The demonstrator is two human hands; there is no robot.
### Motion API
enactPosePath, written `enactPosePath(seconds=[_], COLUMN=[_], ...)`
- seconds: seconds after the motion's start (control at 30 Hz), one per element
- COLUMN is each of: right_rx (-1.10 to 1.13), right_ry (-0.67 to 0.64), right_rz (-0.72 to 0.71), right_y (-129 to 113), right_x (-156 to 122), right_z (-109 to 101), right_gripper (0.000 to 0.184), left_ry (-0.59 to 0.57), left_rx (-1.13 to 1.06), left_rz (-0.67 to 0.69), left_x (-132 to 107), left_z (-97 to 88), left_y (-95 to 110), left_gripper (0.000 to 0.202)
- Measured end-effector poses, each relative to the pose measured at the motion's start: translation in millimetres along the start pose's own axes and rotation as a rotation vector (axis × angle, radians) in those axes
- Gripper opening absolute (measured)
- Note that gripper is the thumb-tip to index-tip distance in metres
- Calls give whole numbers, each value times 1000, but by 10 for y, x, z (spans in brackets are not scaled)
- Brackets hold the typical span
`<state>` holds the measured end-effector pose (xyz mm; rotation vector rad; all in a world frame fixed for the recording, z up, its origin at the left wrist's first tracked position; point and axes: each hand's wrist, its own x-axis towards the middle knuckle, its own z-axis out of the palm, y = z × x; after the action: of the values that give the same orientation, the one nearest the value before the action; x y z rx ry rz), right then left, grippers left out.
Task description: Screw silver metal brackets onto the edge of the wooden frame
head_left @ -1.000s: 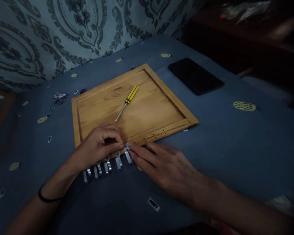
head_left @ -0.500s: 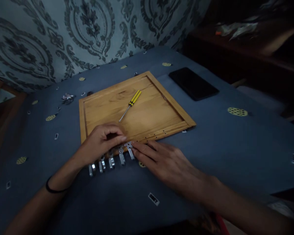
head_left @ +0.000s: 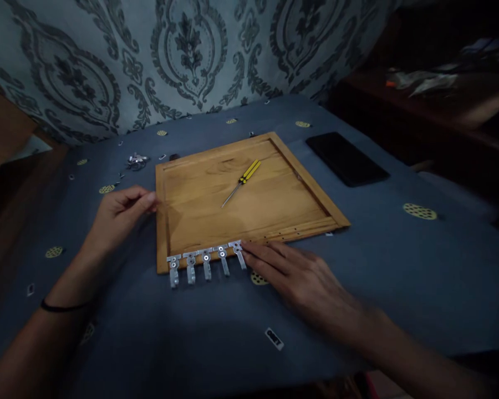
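Note:
A wooden board (head_left: pixel 249 219) with a raised frame lies on a blue patterned cloth. Several metal hooks (head_left: pixel 207 263) sit in a row along its near edge. My right hand (head_left: pixel 299 274) lies flat beside the rightmost hook, fingertips touching it, fingers stretched out. My left hand (head_left: pixel 118 213) hovers left of the board with its fingers loosely curled toward the board's left edge; nothing shows in it. A yellow-and-black screwdriver (head_left: pixel 242 182) rests on the middle of the board.
A black phone (head_left: pixel 347 159) lies right of the board. A small heap of metal hardware (head_left: pixel 137 161) sits at the far left of the cloth. Small tags (head_left: pixel 274 338) are scattered about. A patterned wall stands behind, dark furniture to the right.
My left hand has left the hooks and moved left and away to the board's left side, uncovering the whole row. The right hand stays at the rightmost hook. The view has shifted.

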<state>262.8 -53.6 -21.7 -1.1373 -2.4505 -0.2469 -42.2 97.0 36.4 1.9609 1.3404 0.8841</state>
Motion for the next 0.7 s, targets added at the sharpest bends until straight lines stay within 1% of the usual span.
enactPosePath(seconds=[0.07,0.13,0.3,0.43,0.5,0.53,0.63,0.7], right_rx=[4,0,-7,-15,-25,-25,-10,-28], right_ry=[-8,-16,-17,-23,-24,-46,-24,20], right_rz=[-4,2,9,0,-11,0,-21,-44], right_y=[4,0,-14,-1,15,26,71,104], right_x=[-22,-36,-14,-13,-49,-74,-144,-166], right_z=[13,20,7,25,60,84,167,212], right_gripper=[50,53,53,56,58,62,69,65], left_ry=[137,207,270,306,335,354,428,456], left_rx=[-78,-111,-119,-41,27,65,176,229], left_rz=[-95,-134,-155,-145,-145,-147,-162,-187], left_x=[8,22,75,135,176,197,248,264], left_z=[-48,-80,-146,-227,-291,-331,-472,-556], left_y=[-159,-288,-469,-612,-731,-802,-1033,-1175], left_gripper=[26,25,28,25,22,21,16,19])
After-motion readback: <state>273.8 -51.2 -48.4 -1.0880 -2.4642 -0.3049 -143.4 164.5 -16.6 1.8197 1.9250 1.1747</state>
